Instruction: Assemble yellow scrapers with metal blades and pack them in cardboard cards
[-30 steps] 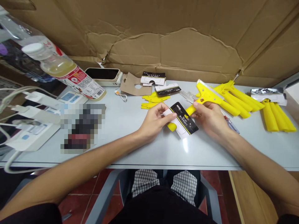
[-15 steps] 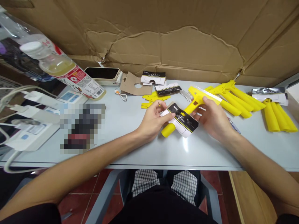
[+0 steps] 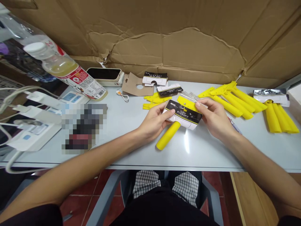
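Note:
A yellow scraper [image 3: 168, 135] passes through a black-and-white printed packaging card [image 3: 184, 113], its handle sticking out below toward me and its head showing above the card's top edge. My left hand [image 3: 156, 121] pinches the card's left end, thumb on the printed face. At the right end my right hand [image 3: 213, 116] is closed on the scraper's head where it meets the card's upper corner; its curled fingertips are hidden behind. Other printed cards [image 3: 169, 90] and flat yellow pieces [image 3: 155, 101] lie just beyond my hands.
Several yellow scrapers [image 3: 237, 100] are piled to the right, beside more yellow handles with a card [image 3: 271, 97] on them. Leftward are a phone [image 3: 104, 75], a leaning drink bottle [image 3: 77, 78], a power strip [image 3: 35, 135] and a blurred-out object [image 3: 83, 128]. Cardboard [image 3: 164, 47] walls the back.
The card has slid up the scraper from its handle to just under the head. The handle's end now reaches lower left, and my right hand has shifted onto the card's upper right corner.

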Tool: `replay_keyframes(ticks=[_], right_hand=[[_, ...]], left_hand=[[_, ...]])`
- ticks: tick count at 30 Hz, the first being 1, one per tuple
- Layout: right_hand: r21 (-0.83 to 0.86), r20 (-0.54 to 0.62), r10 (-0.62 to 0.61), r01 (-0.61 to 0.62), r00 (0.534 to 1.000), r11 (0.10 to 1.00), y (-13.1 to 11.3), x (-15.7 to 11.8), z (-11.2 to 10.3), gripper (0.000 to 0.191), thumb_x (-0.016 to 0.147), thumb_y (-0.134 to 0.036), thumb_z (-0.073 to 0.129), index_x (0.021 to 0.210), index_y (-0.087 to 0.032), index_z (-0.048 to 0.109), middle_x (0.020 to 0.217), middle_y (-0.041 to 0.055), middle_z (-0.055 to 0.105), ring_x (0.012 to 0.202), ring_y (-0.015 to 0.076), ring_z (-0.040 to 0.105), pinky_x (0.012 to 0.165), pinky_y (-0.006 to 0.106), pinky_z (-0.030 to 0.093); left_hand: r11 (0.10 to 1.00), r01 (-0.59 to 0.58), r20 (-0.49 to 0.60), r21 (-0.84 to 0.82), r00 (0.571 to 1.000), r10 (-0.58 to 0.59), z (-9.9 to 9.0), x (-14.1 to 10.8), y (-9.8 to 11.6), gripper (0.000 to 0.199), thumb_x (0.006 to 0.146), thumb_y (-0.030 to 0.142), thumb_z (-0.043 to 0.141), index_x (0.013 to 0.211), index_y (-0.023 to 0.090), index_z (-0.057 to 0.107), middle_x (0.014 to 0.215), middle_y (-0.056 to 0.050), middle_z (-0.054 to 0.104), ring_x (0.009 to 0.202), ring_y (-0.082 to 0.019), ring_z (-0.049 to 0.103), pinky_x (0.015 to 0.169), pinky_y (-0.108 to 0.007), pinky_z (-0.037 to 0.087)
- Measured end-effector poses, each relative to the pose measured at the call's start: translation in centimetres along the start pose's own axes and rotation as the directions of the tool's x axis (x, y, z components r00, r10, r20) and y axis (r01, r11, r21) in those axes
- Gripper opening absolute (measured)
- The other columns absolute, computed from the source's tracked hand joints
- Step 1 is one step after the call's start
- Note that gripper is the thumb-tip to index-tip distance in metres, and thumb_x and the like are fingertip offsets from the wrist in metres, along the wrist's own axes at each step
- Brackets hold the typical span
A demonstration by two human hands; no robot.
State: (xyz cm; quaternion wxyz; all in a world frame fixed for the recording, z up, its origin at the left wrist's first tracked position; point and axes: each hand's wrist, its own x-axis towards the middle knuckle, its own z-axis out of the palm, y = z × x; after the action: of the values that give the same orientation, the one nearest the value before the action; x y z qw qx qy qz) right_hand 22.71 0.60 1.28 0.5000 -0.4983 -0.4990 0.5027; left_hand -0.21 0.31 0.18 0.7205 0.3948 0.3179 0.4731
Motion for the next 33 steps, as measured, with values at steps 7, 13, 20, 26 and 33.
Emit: replay_keyframes(ticks=[7, 13, 20, 26, 33], right_hand=[[-0.090, -0.022, -0.081, 0.078, 0.997, 0.993, -0.3, -0.4, 0.4, 0.028, 0.081, -0.049, 0.093, 0.097, -0.027, 0.084, 0.091, 0.0021, 0.077, 0.085, 0.0219, 0.070, 0.080, 0.039, 0.058], [-0.108, -0.044, -0.138, 0.133, 0.989, 0.985, -0.7, -0.4, 0.6, 0.027, 0.073, -0.044, 0.099, 0.082, -0.026, 0.081, 0.086, 0.0021, 0.078, 0.078, 0.0188, 0.069, 0.069, 0.034, 0.057], [-0.122, 0.076, -0.070, 0.079, 0.995, 0.989, 0.0, -0.6, 0.9, 0.031, 0.085, -0.058, 0.088, 0.092, -0.027, 0.085, 0.095, 0.0044, 0.081, 0.089, 0.0234, 0.074, 0.080, 0.040, 0.062], [0.249, 0.053, 0.102, -0.112, 0.993, 0.962, -0.1, -1.7, 2.3, 0.044, 0.084, -0.062, 0.086, 0.109, -0.032, 0.067, 0.110, 0.0035, 0.073, 0.093, 0.0223, 0.075, 0.077, 0.038, 0.064], [-0.138, 0.224, 0.174, -0.145, 0.959, 0.980, -0.1, -3.0, 2.8, 0.076, 0.074, -0.042, 0.095, 0.132, -0.034, 0.046, 0.096, -0.0022, 0.070, 0.067, 0.0233, 0.074, 0.059, 0.041, 0.059]], left_hand=[[0.994, -0.064, 0.016, 0.088, 0.998, 0.062, -0.1, 0.0, -0.4, 0.027, 0.086, 0.035, 0.089, 0.105, 0.022, 0.076, 0.115, -0.008, 0.080, 0.105, -0.025, 0.077, 0.090, -0.040, 0.064], [0.908, -0.185, -0.036, 0.376, 0.976, 0.214, 0.8, -0.4, 0.9, 0.022, 0.093, 0.035, 0.082, 0.109, 0.020, 0.078, 0.115, -0.008, 0.081, 0.111, -0.025, 0.073, 0.102, -0.041, 0.059], [0.944, -0.121, -0.103, 0.307, 0.982, 0.160, 0.6, -0.1, 0.8, 0.037, 0.082, 0.028, 0.089, 0.116, 0.020, 0.075, 0.118, -0.008, 0.080, 0.105, -0.024, 0.075, 0.090, -0.039, 0.062], [0.992, -0.106, -0.283, 0.063, 0.952, 0.120, -0.3, 1.1, 1.0, 0.040, 0.077, 0.025, 0.091, 0.105, 0.022, 0.063, 0.097, -0.002, 0.078, 0.082, -0.018, 0.074, 0.073, -0.033, 0.062], [0.994, -0.092, -0.313, 0.060, 0.944, 0.107, -0.9, 1.9, 1.4, 0.037, 0.077, 0.017, 0.082, 0.097, 0.024, 0.052, 0.098, -0.001, 0.077, 0.092, -0.020, 0.076, 0.080, -0.035, 0.062]])
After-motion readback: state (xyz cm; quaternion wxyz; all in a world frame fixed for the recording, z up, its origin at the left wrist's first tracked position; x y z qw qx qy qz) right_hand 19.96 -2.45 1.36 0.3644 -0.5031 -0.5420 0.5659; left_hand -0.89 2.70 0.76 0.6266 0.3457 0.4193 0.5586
